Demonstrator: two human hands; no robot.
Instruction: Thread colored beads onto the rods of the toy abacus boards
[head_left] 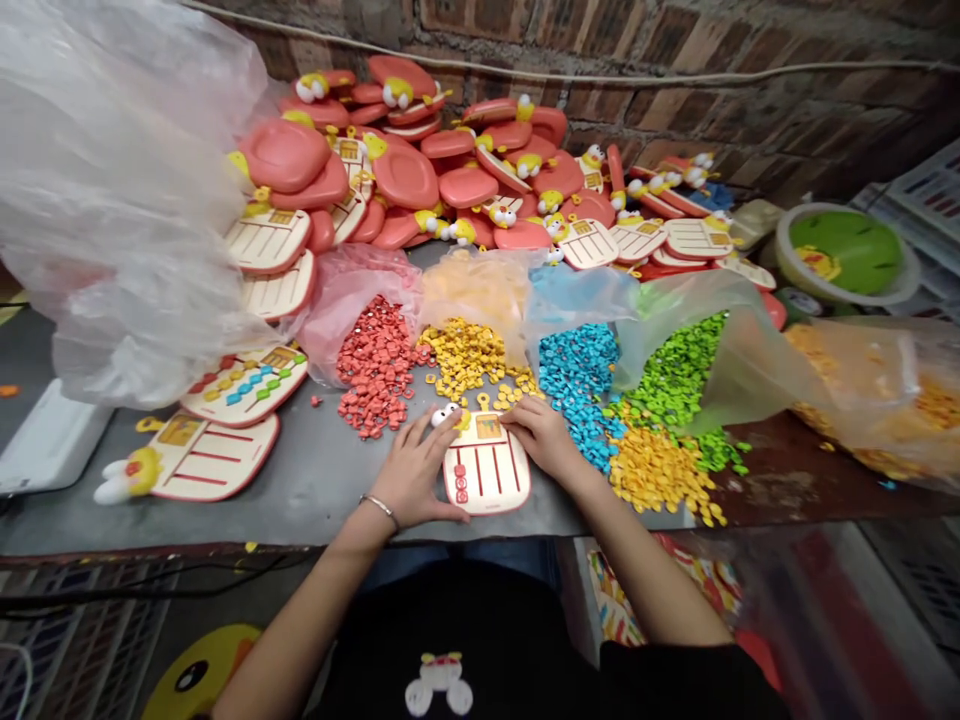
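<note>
Plastic counting board (487,478) lies by the near edge of the tabletop (322,500), long axis pointing away from the person. Left hand (414,470) meets its duck head (448,416), right hand (544,437) its far corner, fingers together, grip unclear. Heaped red beads (375,365) and blue beads (577,395) lie beyond.

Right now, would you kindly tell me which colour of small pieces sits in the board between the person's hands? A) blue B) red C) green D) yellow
B: the board between the left hand and the right hand has red pieces in its leftmost channel.
</note>
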